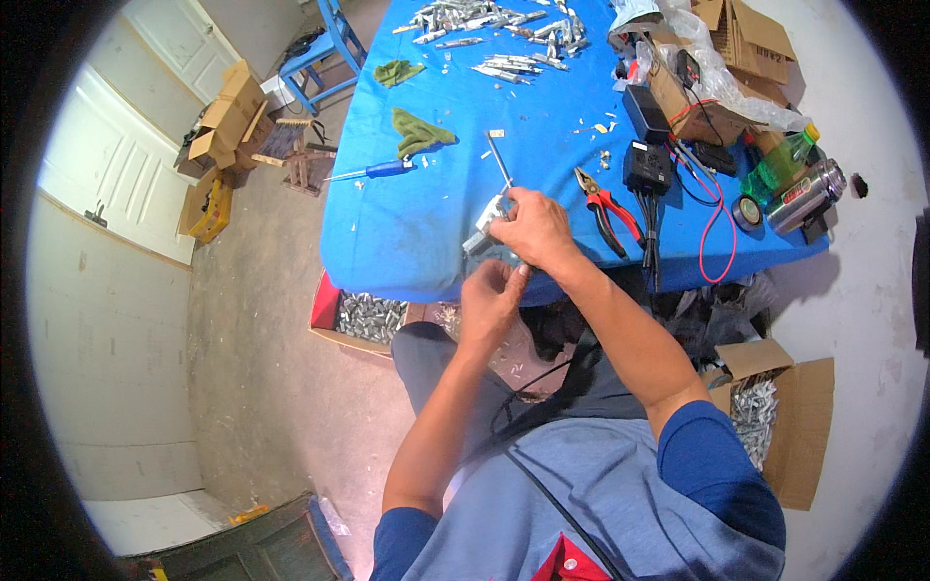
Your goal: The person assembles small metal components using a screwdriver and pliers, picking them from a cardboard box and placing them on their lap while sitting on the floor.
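Note:
At the near edge of the blue-covered table, my right hand (538, 230) is closed around a small silver and white piece (481, 230). A thin metal rod (498, 158) runs from beside its fingers toward the table's middle; whether the hand holds it I cannot tell. Just below, my left hand (492, 298) is closed with thumb and finger pinched together, close to the right hand. What sits in that pinch is hidden. Red-handled pliers (607, 208) lie right of my right hand. To the left lies a screwdriver (378, 170) with a blue handle.
A pile of silver pieces (513, 24) covers the table's far end. Green cloths (418, 133) lie at left. On the right are black adapters (646, 167), a green bottle (775, 169) and a metal flask (806, 197). Boxes of silver pieces (370, 318) stand below.

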Tool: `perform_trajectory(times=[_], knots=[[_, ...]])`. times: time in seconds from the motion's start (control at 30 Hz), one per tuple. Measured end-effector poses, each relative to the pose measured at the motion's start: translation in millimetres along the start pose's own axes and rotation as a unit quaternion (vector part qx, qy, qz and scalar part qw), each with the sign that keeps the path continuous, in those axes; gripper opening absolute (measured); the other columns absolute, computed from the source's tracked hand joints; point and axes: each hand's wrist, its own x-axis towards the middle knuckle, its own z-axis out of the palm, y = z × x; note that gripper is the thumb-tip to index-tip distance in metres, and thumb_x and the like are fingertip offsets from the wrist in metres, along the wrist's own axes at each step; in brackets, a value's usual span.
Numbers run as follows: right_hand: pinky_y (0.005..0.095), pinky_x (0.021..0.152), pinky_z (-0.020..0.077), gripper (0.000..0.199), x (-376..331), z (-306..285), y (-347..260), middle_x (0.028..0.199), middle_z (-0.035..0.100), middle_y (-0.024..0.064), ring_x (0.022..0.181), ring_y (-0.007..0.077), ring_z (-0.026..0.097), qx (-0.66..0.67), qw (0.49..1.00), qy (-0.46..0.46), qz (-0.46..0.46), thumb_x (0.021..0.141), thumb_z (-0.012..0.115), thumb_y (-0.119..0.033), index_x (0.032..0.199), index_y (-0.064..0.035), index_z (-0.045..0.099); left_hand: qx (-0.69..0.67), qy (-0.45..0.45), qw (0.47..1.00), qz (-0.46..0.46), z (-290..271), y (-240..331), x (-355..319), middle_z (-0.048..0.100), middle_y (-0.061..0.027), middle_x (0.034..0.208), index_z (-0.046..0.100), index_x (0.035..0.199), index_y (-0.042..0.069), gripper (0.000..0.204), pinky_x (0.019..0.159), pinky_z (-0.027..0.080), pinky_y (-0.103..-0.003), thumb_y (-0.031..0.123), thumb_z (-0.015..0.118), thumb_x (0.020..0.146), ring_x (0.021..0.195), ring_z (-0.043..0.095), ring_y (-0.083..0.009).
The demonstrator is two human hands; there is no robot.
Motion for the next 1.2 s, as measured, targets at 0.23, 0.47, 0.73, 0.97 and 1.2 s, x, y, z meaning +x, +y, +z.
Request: perform_trajectory(times=[0.23,0.47,0.73,0.97,1.2], knots=[[0.0308,0.062,0.0519,0.023,19.6,0.4,20.9,0.073,0.066,0.0063,0.066,0.0131,0.061,0.286,0.958,0.000,0.024,0.085,0.059,-0.014,0.093,0.0040,0.070,0.021,0.073,0.997,-0.030,-36.8,-2.8,7.8,0.057,-0.0004,0.069,0.063,0.081,-0.003,0.035,0.060,0.042,-0.027,0.030,0.069,0.093,0.066,0.049,-0.0082],[0.0277,0.060,0.0536,0.027,9.2,-40.4,8.1,0.086,0.065,0.0048,0.069,0.0112,0.060,0.516,0.835,-0.118,0.149,0.093,0.052,-0.016,0.110,0.0009,0.064,0.106,0.105,0.988,0.024,-53.3,-0.6,25.1,0.058,-0.0053,0.067,0.063,0.083,-0.005,0.034,0.060,0.045,-0.029,0.027,0.067,0.094,0.065,0.050,-0.0105],[0.0299,0.053,0.0482,0.044,-96.9,-107.7,38.9,0.077,0.063,0.0085,0.060,0.0162,0.057,0.615,0.775,-0.115,0.091,0.102,0.036,-0.033,0.111,0.0005,0.063,0.225,0.089,0.968,0.066,-51.1,-14.2,40.9,0.055,-0.0042,0.067,0.062,0.082,-0.004,0.036,0.056,0.040,-0.029,0.029,0.067,0.094,0.063,0.047,-0.0107],[0.0282,0.048,0.0392,0.041,-278.4,-237.7,180.8,0.070,0.057,0.0039,0.055,0.0149,0.050,0.497,0.762,0.277,0.309,0.098,0.044,-0.040,0.107,-0.0045,0.063,0.270,0.095,0.955,0.076,-49.4,-24.8,62.2,0.067,-0.0171,0.075,0.067,0.085,-0.003,0.035,0.065,0.049,-0.038,0.032,0.067,0.092,0.067,0.064,-0.0284],[0.0394,0.088,0.0503,0.047,-554.6,-404.2,398.4,0.112,0.068,0.0200,0.103,0.0293,0.066,-0.313,0.710,0.408,0.480,0.103,0.037,-0.032,0.124,0.0022,0.061,0.300,0.125,0.945,0.034,-44.9,-18.6,73.2,0.069,-0.0164,0.077,0.069,0.087,-0.001,0.038,0.068,0.050,-0.040,0.037,0.064,0.091,0.071,0.067,-0.0298]])
